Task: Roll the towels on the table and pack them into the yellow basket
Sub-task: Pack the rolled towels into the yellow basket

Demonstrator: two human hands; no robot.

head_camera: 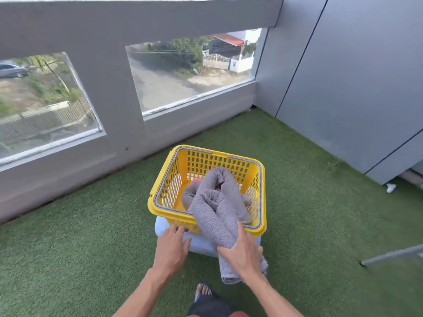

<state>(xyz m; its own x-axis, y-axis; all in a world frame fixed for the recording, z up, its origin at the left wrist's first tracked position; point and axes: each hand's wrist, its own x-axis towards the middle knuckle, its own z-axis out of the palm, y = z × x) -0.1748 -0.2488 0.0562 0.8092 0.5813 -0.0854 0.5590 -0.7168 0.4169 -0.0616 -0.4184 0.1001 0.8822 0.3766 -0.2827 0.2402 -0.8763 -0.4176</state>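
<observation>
Now right hand (243, 253) grips grey towel (217, 209) draped over yellow basket (160, 197) rim; left hand (170, 244) open beside.

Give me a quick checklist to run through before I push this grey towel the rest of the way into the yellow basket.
1. Right hand grips the rolled grey towel near its lower end: ok.
2. Towel fully inside the yellow basket: not ok; it lies over the near rim and its end hangs outside.
3. Roll holding its shape: ok in the basket; the hanging end looks looser.
4. Left hand steadying the basket: cannot tell; its open fingers reach the near wall, contact unclear.
5. Basket seated on the white box: ok, it looks level.
6. Room left inside: ok; bare yellow floor shows at the left.
</observation>
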